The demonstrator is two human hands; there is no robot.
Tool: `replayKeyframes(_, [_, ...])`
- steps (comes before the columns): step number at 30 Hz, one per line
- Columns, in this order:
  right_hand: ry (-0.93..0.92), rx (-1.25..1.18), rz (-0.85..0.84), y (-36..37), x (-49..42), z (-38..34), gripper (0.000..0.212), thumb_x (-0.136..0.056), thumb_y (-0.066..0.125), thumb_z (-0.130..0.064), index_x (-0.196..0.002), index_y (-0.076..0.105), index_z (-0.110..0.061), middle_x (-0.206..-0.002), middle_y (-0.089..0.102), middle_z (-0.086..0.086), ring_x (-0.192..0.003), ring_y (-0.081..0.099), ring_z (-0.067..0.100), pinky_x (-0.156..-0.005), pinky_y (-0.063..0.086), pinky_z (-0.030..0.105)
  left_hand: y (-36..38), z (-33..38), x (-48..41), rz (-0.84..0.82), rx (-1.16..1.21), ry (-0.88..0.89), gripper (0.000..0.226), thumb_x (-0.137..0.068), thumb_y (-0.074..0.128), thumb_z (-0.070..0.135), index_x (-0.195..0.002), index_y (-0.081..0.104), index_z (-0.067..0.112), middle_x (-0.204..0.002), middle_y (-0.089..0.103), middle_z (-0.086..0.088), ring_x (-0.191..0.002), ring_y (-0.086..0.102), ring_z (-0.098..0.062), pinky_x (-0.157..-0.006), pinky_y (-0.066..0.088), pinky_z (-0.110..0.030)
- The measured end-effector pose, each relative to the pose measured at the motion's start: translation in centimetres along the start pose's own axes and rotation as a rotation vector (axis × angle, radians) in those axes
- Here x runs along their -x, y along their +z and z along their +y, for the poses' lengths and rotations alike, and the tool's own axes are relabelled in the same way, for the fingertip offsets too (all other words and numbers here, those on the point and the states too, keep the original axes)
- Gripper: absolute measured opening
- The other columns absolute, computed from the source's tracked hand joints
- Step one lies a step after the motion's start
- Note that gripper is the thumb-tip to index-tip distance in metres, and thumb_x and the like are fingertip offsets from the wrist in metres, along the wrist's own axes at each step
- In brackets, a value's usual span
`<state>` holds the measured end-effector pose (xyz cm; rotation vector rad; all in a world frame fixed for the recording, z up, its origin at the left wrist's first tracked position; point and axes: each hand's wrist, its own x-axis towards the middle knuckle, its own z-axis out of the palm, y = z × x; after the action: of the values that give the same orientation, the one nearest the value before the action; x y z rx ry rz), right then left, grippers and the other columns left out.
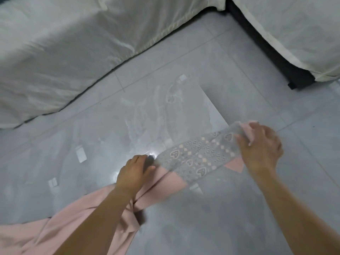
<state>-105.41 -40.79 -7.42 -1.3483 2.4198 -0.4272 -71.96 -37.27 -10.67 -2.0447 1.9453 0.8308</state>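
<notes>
Pink towel (198, 157) stretched between left hand (136, 170) and right hand (261, 144), fingers of both gripping its patterned end, could sag onto the floor (239, 208) if either grip eases

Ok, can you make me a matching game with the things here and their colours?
Things:
1 cloth
2 duvet
3 floor
4 bed base

Colours:
a black
b pink, with a band of hearts
c shiny grey
d white

Pairs: 1-b, 2-d, 3-c, 4-a
</notes>
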Motion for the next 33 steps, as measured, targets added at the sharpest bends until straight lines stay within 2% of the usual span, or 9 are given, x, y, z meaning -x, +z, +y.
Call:
replayKeyframes(7, [-0.95, 0.212, -0.514, 9.6, 13.2, -9.3, 0.074, -0.063, 0.065, -0.06, -0.128, 0.052, -0.026, -0.136, 0.054, -0.001, -0.127, 0.049, 0.023, -0.11, -0.002, 0.046, 0.7, -7.5, 5.7, -0.032, -0.126, 0.003, 0.062, -0.075, 0.027, 0.068, -0.119, 0.054, 0.034, -0.105, 0.065, 0.008, -0.095, 0.063, -0.019, -0.081, 0.046, -0.034])
replayKeyframes(10, [-1.142, 0.361, -0.746, 12.6, 16.1, -11.5, 0.089, -0.075, 0.066, -0.047, -0.147, 0.018, -0.025, -0.158, 0.014, 0.001, -0.146, 0.008, 0.021, -0.108, -0.024, 0.046, 0.2, -9.8, 7.4, -0.028, -0.287, 0.112, 0.057, -0.08, 0.029, 0.063, -0.112, 0.061, 0.028, -0.099, 0.069, 0.005, -0.09, 0.065, -0.021, -0.078, 0.044, -0.036])
replayKeyframes(12, [-1.225, 0.509, -0.764, 13.8, 16.6, -11.5, 0.09, -0.079, 0.063, -0.043, -0.148, 0.007, -0.028, -0.159, 0.001, 0.001, -0.146, -0.003, 0.021, -0.103, -0.027, 0.049, -0.2, -11.4, 8.5, -0.046, -0.341, 0.194, 0.053, -0.081, 0.032, 0.062, -0.106, 0.063, 0.028, -0.101, 0.069, 0.006, -0.092, 0.063, -0.019, -0.081, 0.043, -0.036])
replayKeyframes(15, [-1.358, 0.519, -0.717, 14.2, 16.8, -10.4, 0.076, -0.071, 0.074, -0.031, -0.139, 0.039, -0.033, -0.15, 0.035, 0.002, -0.138, 0.034, 0.022, -0.111, -0.019, 0.052, -0.2, -13.1, 10.2, -0.015, -0.3, 0.266, 0.037, -0.085, 0.039, 0.053, -0.095, 0.066, 0.031, -0.087, 0.066, 0.009, -0.085, 0.063, -0.017, -0.083, 0.037, -0.031])
replayKeyframes(17, [-1.427, 0.482, -0.579, 14.5, 16.8, -9.9, 0.063, -0.046, 0.087, -0.021, -0.106, 0.069, -0.033, -0.113, 0.069, -0.004, -0.103, 0.066, 0.017, -0.113, 0.013, 0.054, 0.3, -13.5, 11.0, 0.064, -0.225, 0.252, 0.029, -0.085, 0.042, 0.042, -0.091, 0.069, 0.032, -0.081, 0.065, 0.011, -0.08, 0.063, -0.016, -0.083, 0.032, -0.03])
replayKeyframes(19, [-1.413, 0.344, -0.525, 14.6, 16.8, -9.6, 0.057, -0.038, 0.087, -0.011, -0.09, 0.074, -0.031, -0.093, 0.074, -0.008, -0.081, 0.07, 0.012, -0.103, 0.035, 0.053, 0.7, -13.5, 11.7, 0.151, -0.133, 0.193, 0.028, -0.083, 0.043, 0.037, -0.087, 0.07, 0.032, -0.081, 0.067, 0.011, -0.079, 0.064, -0.016, -0.083, 0.032, -0.029])
replayKeyframes(22, [-1.298, 0.145, -0.422, 14.3, 15.6, -9.4, 0.053, -0.048, 0.078, -0.002, -0.094, 0.072, -0.028, -0.087, 0.074, -0.01, -0.069, 0.069, 0.009, -0.103, 0.035, 0.042, 0.8, -13.6, 12.2, 0.296, -0.029, 0.11, 0.031, -0.085, 0.042, 0.035, -0.085, 0.071, 0.026, -0.082, 0.07, 0.008, -0.076, 0.065, -0.017, -0.08, 0.033, -0.026])
replayKeyframes(27, [-1.034, 0.062, -0.242, 11.5, 11.5, -8.2, 0.032, -0.079, 0.048, -0.023, -0.1, 0.072, -0.021, -0.092, 0.075, -0.001, -0.081, 0.071, 0.016, -0.09, 0.035, 0.033, -0.1, -14.3, 12.6, 0.459, 0.157, -0.08, 0.037, -0.085, 0.04, 0.036, -0.085, 0.071, 0.016, -0.068, 0.07, -0.002, -0.063, 0.062, -0.026, -0.07, 0.038, -0.029])
replayKeyframes(33, [-0.323, -0.061, -0.146, 8.4, 6.5, -7.7, 0.043, -0.083, 0.039, -0.031, -0.115, 0.061, -0.013, -0.116, 0.062, 0.019, -0.107, 0.056, 0.037, -0.093, 0.042, 0.043, -1.1, -14.3, 12.1, 0.528, 0.366, -0.165, 0.047, -0.083, 0.036, 0.045, -0.092, 0.069, 0.012, -0.077, 0.07, -0.01, -0.071, 0.061, -0.031, -0.065, 0.05, -0.037])
